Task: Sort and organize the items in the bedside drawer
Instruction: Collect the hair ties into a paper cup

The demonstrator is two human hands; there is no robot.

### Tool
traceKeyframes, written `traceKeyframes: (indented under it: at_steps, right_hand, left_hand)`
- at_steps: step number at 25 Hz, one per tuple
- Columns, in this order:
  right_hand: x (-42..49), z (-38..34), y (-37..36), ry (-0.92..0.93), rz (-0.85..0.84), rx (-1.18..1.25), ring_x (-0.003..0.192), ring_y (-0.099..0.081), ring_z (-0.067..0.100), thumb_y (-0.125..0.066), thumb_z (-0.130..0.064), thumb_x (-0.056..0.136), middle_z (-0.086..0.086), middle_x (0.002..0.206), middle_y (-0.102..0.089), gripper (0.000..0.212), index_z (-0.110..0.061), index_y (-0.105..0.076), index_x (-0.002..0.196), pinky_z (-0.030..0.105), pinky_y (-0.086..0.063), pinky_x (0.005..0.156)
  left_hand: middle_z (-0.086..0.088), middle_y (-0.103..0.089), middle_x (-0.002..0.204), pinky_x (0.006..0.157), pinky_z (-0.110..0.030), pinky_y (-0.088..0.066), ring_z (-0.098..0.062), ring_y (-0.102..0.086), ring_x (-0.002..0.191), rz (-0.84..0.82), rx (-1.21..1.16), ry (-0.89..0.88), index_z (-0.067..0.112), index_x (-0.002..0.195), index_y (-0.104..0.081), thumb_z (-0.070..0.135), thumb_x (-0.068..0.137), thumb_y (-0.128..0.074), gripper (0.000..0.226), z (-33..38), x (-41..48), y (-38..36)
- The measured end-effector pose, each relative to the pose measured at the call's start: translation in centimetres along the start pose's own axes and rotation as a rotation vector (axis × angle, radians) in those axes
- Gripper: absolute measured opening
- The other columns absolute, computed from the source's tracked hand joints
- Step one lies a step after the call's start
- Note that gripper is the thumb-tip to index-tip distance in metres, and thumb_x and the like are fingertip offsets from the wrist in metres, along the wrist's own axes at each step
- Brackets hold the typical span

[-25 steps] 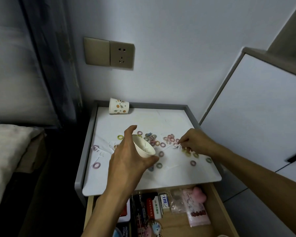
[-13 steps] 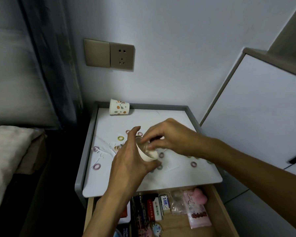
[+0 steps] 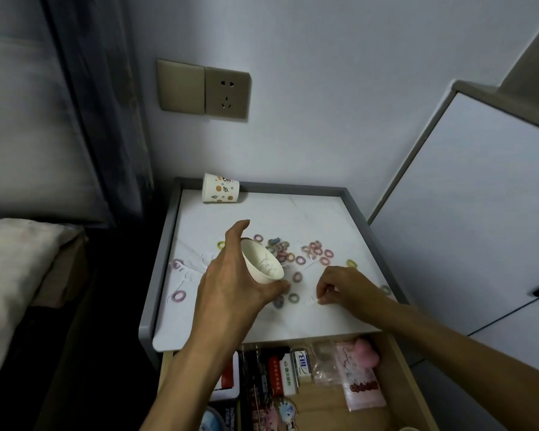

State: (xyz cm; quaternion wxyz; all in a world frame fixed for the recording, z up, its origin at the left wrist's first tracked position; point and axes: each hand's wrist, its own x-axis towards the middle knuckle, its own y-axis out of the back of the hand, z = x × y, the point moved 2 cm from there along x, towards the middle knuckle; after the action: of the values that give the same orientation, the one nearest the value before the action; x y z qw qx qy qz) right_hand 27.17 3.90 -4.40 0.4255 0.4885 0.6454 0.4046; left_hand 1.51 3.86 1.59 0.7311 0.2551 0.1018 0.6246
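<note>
Nearest, the open drawer (image 3: 395, 362) shows below the front edge of the worktop (image 3: 262, 325), packed with small boxes and a pink packet (image 3: 360, 384). Above that front edge, the right hand (image 3: 344, 287) rests low near the right side, its fingers (image 3: 322, 298) pinched together on something too small to make out, most likely one of the hair ties. The left hand (image 3: 231, 284) is just beside it, nearer the middle, fingers clasped around a small white cup (image 3: 262, 264) that is tilted with its mouth facing right, toward the pinching hand. So the cup's opening lies up and to the left of the right fingers, a short carry away. Beyond both hands the remaining hair ties (image 3: 296, 253) lie scattered across the middle of the worktop, some toward the right edge and a few by the left. A patterned paper cup (image 3: 220, 188) lies on its side at the back left corner.
</note>
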Motion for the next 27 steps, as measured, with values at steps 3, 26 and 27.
traceKeyframes:
  at_steps: [3,26,27]
  right_hand:
    - [0.9,1.3,0.7,-0.037,-0.003,-0.071,0.083,-0.054,0.011,-0.072,-0.015,0.085,-0.002,0.089,-0.061,0.004,-0.011,-0.069,0.085,0.023,-0.038,0.074]
    - [4.4,1.6,2.4,0.004,0.112,-0.118,0.09,-0.053,0.018,-0.065,-0.021,0.091,0.001,0.095,-0.062,0.012,-0.011,-0.066,0.098,0.027,-0.038,0.076]
    - [4.5,1.5,3.3,0.006,0.154,-0.086,0.089,-0.056,0.019,-0.065,-0.02,0.092,0.001,0.094,-0.064,0.012,-0.011,-0.068,0.099,0.025,-0.039,0.075]
  left_hand:
    - [0.009,-0.056,0.12,0.078,-0.023,-0.038,-0.014,-0.053,0.109,0.002,-0.008,0.013,0.04,0.142,-0.024,0.038,0.062,-0.089,0.104,0.1,0.1,0.0]
    - [0.008,-0.055,0.126,0.077,-0.021,-0.036,-0.009,-0.05,0.103,0.016,-0.029,0.031,0.039,0.142,-0.026,0.036,0.064,-0.088,0.1,0.2,0.1,0.8]
    - [0.007,-0.056,0.127,0.078,-0.021,-0.037,-0.011,-0.052,0.106,0.018,-0.031,0.028,0.038,0.142,-0.027,0.036,0.063,-0.088,0.1,0.1,0.1,0.9]
